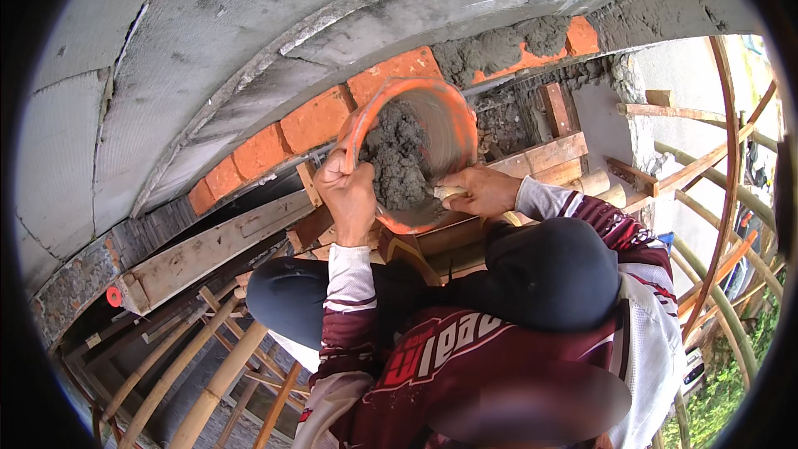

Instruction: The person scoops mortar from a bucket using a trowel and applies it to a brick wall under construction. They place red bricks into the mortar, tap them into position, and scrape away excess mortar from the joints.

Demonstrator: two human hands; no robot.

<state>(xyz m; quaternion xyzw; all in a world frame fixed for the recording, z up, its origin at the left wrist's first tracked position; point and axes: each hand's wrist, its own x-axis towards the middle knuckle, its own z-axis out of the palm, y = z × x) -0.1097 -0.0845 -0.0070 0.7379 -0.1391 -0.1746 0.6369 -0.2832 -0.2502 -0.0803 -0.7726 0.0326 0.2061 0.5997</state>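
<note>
At the far left, a curved wall of grey blocks sweeps up and across, with bamboo poles slanting below it. A long wooden beam lies below a curving row of orange bricks that runs along the wall's foot. Toward the middle, the person's left hand is clamped on the left rim of an orange bucket, thumb and fingers closed over the edge. The bucket sits between the bricks and the person's bent, dark-trousered knees, its mouth showing wet grey mortar heaped mostly toward the left. At the bucket's lower right rim, the right hand is closed around a short pale handle; I cannot tell what the far end looks like. Above and right of the bucket, more mortar coats the bricks. Farther right stand timber pieces, curved bamboo scaffolding and, lower down, green plants.
</note>
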